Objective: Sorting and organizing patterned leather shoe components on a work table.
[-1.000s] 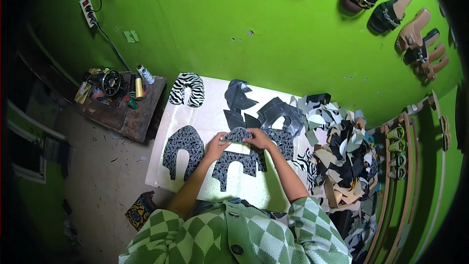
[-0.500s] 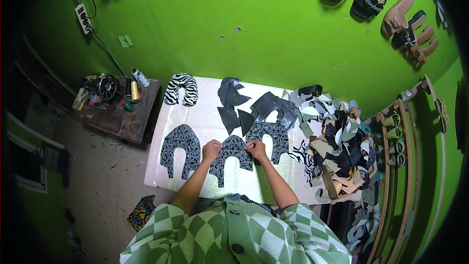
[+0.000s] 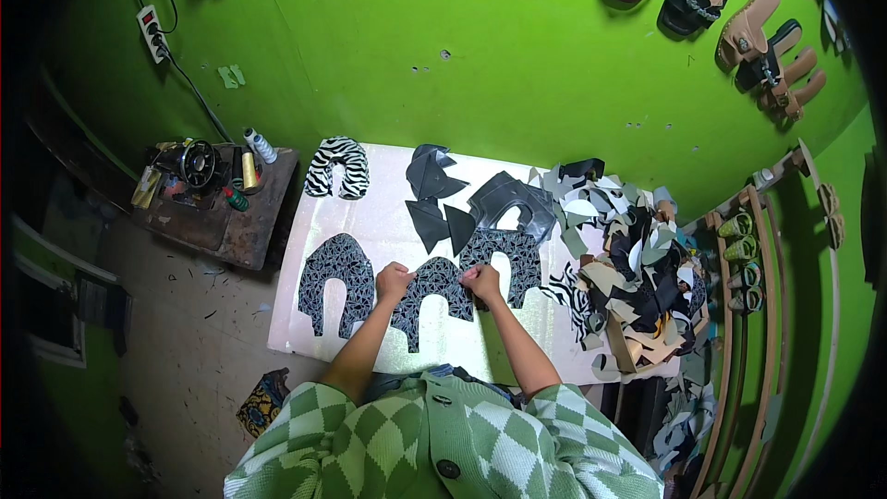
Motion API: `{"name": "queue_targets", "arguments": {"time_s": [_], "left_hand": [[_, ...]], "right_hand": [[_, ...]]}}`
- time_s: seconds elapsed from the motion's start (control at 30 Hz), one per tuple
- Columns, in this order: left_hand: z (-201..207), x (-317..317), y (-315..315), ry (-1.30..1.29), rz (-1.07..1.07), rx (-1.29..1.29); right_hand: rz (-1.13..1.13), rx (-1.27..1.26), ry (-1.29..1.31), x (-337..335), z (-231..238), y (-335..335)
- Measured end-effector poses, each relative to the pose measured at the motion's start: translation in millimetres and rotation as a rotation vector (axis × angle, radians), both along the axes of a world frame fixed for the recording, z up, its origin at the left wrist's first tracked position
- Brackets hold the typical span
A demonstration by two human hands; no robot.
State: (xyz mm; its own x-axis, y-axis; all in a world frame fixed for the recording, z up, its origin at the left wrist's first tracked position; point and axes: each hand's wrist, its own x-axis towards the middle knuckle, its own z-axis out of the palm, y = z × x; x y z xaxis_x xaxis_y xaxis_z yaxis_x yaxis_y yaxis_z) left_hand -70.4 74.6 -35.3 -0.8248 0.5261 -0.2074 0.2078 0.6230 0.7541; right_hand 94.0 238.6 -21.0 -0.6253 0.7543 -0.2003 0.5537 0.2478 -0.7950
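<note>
A dark patterned arch-shaped fabric piece [image 3: 431, 298] lies in the middle of the white work table [image 3: 388, 208]. My left hand [image 3: 394, 281] grips its left top edge and my right hand [image 3: 481, 282] grips its right top edge. A matching arch piece [image 3: 334, 276] lies flat to the left, and another [image 3: 510, 259] lies to the right, partly under my right hand. Both forearms come up from my green and white checked sleeves.
Dark cut pieces [image 3: 442, 212] and a zebra-print piece [image 3: 337, 168] lie farther back. A heap of offcuts [image 3: 628, 268] covers the table's right end. A low bench with thread spools and tools [image 3: 214, 194] stands left. Sandals [image 3: 758, 32] hang on the green wall; a wooden rack [image 3: 748, 259] stands right.
The view has tilted, so the table sits lower in the picture. My hands have stayed on the top edge of the middle arch piece, now a little farther apart.
</note>
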Motion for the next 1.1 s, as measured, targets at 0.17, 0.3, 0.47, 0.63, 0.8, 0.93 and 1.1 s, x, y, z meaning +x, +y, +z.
{"name": "queue_targets", "arguments": {"time_s": [0.17,0.3,0.47,0.63,0.8,0.93,1.1], "left_hand": [[5,4,1,0.018,-0.003,0.009],[9,5,-2,0.052,-0.008,0.012],[4,4,-1,0.069,-0.021,0.024],[22,16,6,0.084,-0.054,-0.013],[31,29,7,0.54,-0.273,-0.023],[28,51,-4,0.657,-0.332,0.027],[24,70,-22,0.709,-0.402,-0.052]], "right_hand": [[-0.041,-0.002,-0.014,0,-4,-3],[-0.045,0.001,-0.015,-3,-1,-5],[-0.041,0.087,-0.023,-4,-9,-4],[-0.044,0.206,-0.051,-8,-10,-15],[0.146,0.522,0.031,-14,10,-47],[0.275,0.642,0.087,1,17,-69],[0.392,0.73,0.031,18,15,-76]]}}
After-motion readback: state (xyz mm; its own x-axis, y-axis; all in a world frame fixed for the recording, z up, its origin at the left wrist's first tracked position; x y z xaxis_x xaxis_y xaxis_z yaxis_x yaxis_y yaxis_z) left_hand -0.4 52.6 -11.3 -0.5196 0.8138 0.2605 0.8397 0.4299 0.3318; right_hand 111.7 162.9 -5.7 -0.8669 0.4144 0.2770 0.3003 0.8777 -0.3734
